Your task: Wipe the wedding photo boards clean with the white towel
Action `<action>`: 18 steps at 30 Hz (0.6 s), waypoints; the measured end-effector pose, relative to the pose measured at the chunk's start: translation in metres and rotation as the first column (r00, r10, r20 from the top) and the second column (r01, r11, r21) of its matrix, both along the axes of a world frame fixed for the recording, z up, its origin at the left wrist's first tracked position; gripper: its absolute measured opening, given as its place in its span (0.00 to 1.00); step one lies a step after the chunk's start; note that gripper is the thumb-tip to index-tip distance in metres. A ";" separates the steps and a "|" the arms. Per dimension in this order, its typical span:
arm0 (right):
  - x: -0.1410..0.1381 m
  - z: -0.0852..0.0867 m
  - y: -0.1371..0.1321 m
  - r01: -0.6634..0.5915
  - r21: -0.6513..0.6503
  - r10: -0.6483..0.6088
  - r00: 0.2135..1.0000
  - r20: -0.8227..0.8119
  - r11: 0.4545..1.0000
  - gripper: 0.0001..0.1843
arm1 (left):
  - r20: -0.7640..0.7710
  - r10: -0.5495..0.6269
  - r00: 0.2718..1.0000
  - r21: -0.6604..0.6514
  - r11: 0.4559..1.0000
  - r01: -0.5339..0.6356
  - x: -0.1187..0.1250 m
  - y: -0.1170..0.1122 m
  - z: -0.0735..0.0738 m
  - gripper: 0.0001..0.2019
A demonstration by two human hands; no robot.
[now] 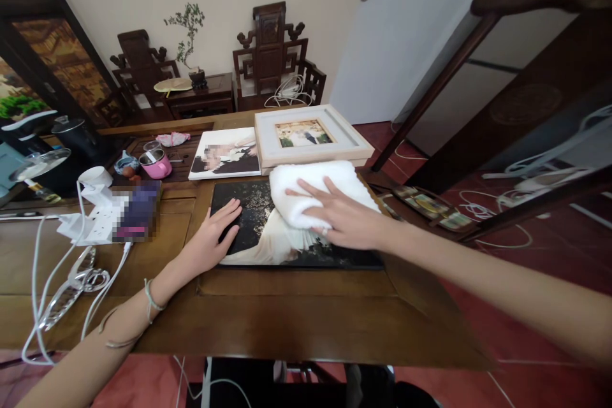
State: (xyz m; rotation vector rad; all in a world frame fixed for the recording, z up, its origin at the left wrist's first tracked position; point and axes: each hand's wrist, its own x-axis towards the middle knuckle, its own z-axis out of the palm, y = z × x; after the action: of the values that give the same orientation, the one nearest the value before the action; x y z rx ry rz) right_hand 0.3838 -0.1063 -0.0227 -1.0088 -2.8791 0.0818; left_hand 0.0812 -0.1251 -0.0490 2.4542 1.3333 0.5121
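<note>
My left hand (215,239) lies with its fingers stretched out on the left part of a dark photo panel (248,204), which shows a pale, flowing dress. A folded white towel (310,172) rests on the panel's right part and covers some of the picture. On top of this towel my right hand (342,213) presses down, palm down, fingers spread. Behind the panel are a smaller white-edged photo panel (203,153) and a pale wooden picture frame (313,154).
To the left on the wooden table (296,312) are a white power strip (98,220) with cables, a silvery hair claw (76,284), a pink cup (155,164) and a dark kettle (74,134). Dark carved chairs (270,44) stand behind.
</note>
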 end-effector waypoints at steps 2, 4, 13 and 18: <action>-0.002 0.000 0.018 0.002 0.030 -0.002 1.000 0.019 1.000 0.19 | 0.005 0.000 1.000 -0.004 1.000 0.000 0.000 0.000 0.000 0.22; -0.005 -0.001 0.021 0.010 0.045 -0.012 1.000 0.025 0.999 0.20 | 0.009 0.001 1.000 -0.006 1.000 -0.001 0.000 0.000 0.001 0.22; -0.025 -0.006 -0.084 -0.022 -0.068 0.016 0.996 -0.088 0.997 0.14 | 0.010 0.014 1.000 0.004 1.000 -0.014 0.002 -0.002 0.000 0.22; -0.031 0.000 -0.084 -0.050 -0.121 0.041 0.996 -0.078 0.991 0.14 | -0.006 0.011 1.000 0.004 1.000 -0.011 0.003 -0.002 0.001 0.22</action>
State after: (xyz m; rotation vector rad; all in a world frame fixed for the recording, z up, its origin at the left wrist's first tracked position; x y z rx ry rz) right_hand 0.3531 -0.1899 -0.0231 -0.9369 -2.8581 0.2981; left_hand 0.0837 -0.1274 -0.0483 2.4547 1.3499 0.5114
